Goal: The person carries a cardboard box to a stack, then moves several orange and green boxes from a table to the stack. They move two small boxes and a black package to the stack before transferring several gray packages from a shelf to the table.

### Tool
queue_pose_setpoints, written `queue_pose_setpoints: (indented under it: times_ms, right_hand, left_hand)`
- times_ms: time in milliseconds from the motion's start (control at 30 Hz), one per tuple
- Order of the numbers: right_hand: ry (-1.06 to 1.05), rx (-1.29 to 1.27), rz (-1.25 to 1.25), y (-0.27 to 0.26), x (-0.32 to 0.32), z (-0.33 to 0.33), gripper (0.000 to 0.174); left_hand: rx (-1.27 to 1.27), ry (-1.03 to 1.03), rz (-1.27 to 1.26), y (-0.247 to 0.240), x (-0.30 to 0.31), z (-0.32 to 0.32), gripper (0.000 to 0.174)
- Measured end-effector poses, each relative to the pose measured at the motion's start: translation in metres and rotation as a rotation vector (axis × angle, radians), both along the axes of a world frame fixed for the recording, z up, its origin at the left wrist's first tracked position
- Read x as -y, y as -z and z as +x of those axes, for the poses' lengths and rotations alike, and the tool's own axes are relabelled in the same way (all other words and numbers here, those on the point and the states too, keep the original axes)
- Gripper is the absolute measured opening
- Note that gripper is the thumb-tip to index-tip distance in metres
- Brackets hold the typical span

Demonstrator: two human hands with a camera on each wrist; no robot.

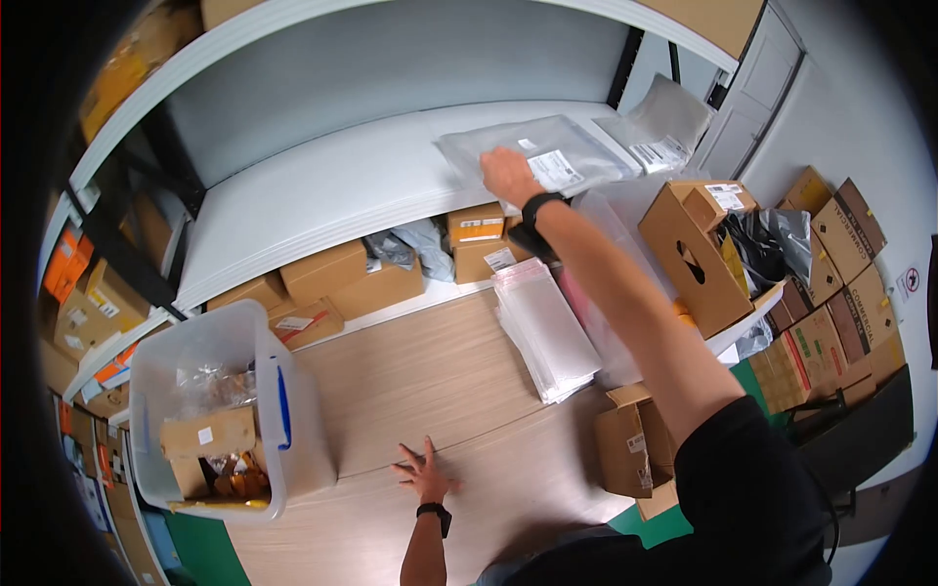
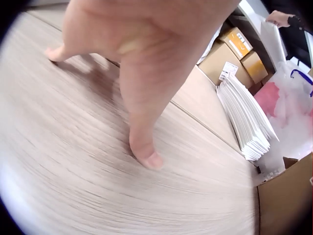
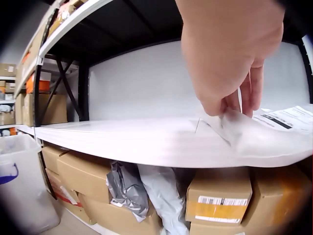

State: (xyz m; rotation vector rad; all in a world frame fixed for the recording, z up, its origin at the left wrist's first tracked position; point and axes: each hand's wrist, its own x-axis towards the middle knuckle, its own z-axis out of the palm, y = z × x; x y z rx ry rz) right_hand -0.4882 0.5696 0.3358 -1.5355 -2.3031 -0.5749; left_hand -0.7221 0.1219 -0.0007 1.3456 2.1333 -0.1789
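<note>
On the white shelf [image 1: 322,176] lies a flat, translucent plastic mailing bag [image 1: 596,146] with a white printed label. My right hand [image 1: 511,178] pinches the near edge of this bag; in the right wrist view the film [image 3: 264,137] bunches up under the fingertips. My left hand [image 1: 426,477] rests on the wooden table [image 1: 410,376] with fingers spread and straight, the thumb [image 2: 146,152] against the surface. Between the hands, toward the back of the table, is a stack of clear plastic-wrapped flat packs [image 1: 547,332].
A clear plastic bin [image 1: 303,420] with packaging stands at the left. Cartons and grey bags [image 1: 420,244] fill the space below the shelf. On the right are an open carton [image 1: 620,449] and a cardboard box [image 1: 684,259] holding bags. Another labelled bag [image 1: 669,117] lies at the shelf's right end.
</note>
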Motion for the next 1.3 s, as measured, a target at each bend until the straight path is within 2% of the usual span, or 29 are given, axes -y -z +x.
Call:
queue_pose_setpoints:
  times_ms: [33, 67, 133, 200, 233, 300, 367, 433, 500, 533, 567, 600, 633, 667, 733, 767, 833, 867, 933, 967, 1033, 1067, 1100, 1133, 1167, 1200, 1233, 1267, 1300]
  right_hand:
    - [0.075, -0.048, -0.191, 0.005, 0.009, -0.011, 0.016]
    - [0.151, -0.095, -0.383, 0.006, 0.022, -0.021, 0.027]
    - [0.184, -0.03, -0.224, 0.03, 0.074, -0.036, 0.071]
    - [0.264, 0.144, -0.239, 0.071, 0.079, -0.027, 0.104]
    - [0.356, 0.157, -0.187, 0.066, 0.095, -0.026, 0.101]
    - [0.417, 0.041, -0.149, 0.1, 0.074, -0.008, 0.096]
    - [0.387, 0.148, -0.104, 0.085, 0.094, 0.009, 0.077]
    - [0.373, 0.273, 0.062, 0.084, 0.085, 0.018, 0.067]
    - [0.322, 0.358, 0.082, 0.09, 0.065, 0.036, 0.063]
    - [0.197, 0.251, 0.165, 0.097, 0.047, 0.041, 0.05]
    - [0.215, 0.243, 0.11, 0.09, 0.053, 0.039, 0.041]
    - [0.234, 0.235, 0.055, 0.08, 0.058, 0.036, 0.032]
    - [0.119, 0.23, 0.146, 0.081, 0.053, 0.032, 0.021]
    - [0.058, 0.268, 0.079, 0.059, 0.061, 0.02, 0.023]
    - [-0.092, 0.355, 0.025, 0.045, 0.092, 0.004, 0.043]
    - [-0.126, 0.393, -0.005, 0.043, 0.116, -0.008, 0.044]
    - [-0.224, 0.41, -0.027, 0.041, 0.179, -0.032, 0.047]
    - [-0.286, 0.39, -0.018, 0.042, 0.213, -0.046, 0.048]
    - [-0.446, 0.307, -0.1, 0.059, 0.272, -0.073, 0.049]
    - [-0.474, 0.285, -0.15, 0.08, 0.301, -0.088, 0.044]
    - [-0.618, 0.159, -0.247, 0.122, 0.36, -0.114, 0.025]
    - [-0.661, 0.13, -0.277, 0.16, 0.387, -0.131, 0.022]
    - [-0.662, 0.133, -0.343, 0.177, 0.422, -0.144, 0.011]
    - [-0.696, 0.15, -0.366, 0.208, 0.452, -0.152, 0.009]
    - [-0.735, 0.177, -0.377, 0.238, 0.475, -0.16, 0.01]
    - [-0.77, 0.162, -0.574, 0.276, 0.492, -0.165, 0.017]
    - [-0.813, 0.215, -0.775, 0.3, 0.51, -0.163, 0.017]
    - [-0.857, 0.265, -0.978, 0.31, 0.518, -0.158, 0.017]
    - [-0.882, 0.23, -0.984, 0.297, 0.519, -0.151, 0.016]
  left_hand:
    - [-0.009, 0.014, 0.002, 0.004, 0.004, -0.001, 0.144]
    - [-0.018, 0.028, 0.004, 0.005, 0.01, 0.0, 0.144]
    - [-0.027, 0.045, 0.006, -0.005, 0.014, -0.004, 0.144]
    - [0.0, 0.046, -0.021, -0.005, 0.021, -0.004, 0.141]
    - [0.004, 0.039, -0.013, -0.006, 0.019, -0.01, 0.141]
    - [0.007, 0.049, -0.029, -0.009, 0.027, -0.018, 0.135]
    - [0.007, 0.056, 0.007, 0.015, 0.037, -0.027, 0.132]
    - [0.04, 0.111, -0.018, 0.018, 0.051, -0.04, 0.122]
    - [0.057, 0.144, 0.003, 0.02, 0.064, -0.056, 0.117]
    - [0.082, 0.202, 0.03, 0.022, 0.069, -0.062, 0.112]
    - [0.084, 0.198, 0.008, 0.032, 0.076, -0.064, 0.112]
    - [-0.033, 0.311, 0.154, 0.047, 0.08, -0.069, 0.104]
    - [-0.149, 0.425, 0.3, 0.058, 0.086, -0.074, 0.097]
    - [-0.14, 0.428, 0.3, 0.064, 0.08, -0.077, 0.097]
    - [0.207, 0.162, 0.49, 0.062, 0.069, -0.087, 0.083]
    - [0.215, 0.164, 0.489, 0.056, 0.07, -0.087, 0.083]
    - [0.485, -0.156, 0.293, 0.042, 0.074, -0.089, 0.076]
    - [0.49, -0.149, 0.287, 0.04, 0.071, -0.093, 0.076]
    - [0.867, -0.333, 0.444, 0.038, 0.06, -0.098, 0.072]
    - [0.873, -0.309, 0.438, 0.009, 0.055, -0.099, 0.072]
    - [1.727, -0.873, 0.305, -0.075, 0.062, -0.097, 0.078]
    - [1.725, -0.841, 0.28, -0.077, 0.061, -0.099, 0.078]
    - [1.771, -0.954, 0.295, -0.076, 0.065, -0.104, 0.077]
    - [1.813, -1.069, 0.308, -0.073, 0.071, -0.109, 0.077]
    - [1.787, -0.925, 0.281, -0.046, 0.077, -0.117, 0.071]
    - [1.756, -0.782, 0.254, -0.007, 0.091, -0.123, 0.065]
    - [1.546, -0.703, 0.188, 0.02, 0.12, -0.13, 0.058]
    - [1.335, -0.623, 0.132, 0.047, 0.147, -0.139, 0.051]
    - [1.326, -0.597, 0.079, 0.079, 0.164, -0.148, 0.044]
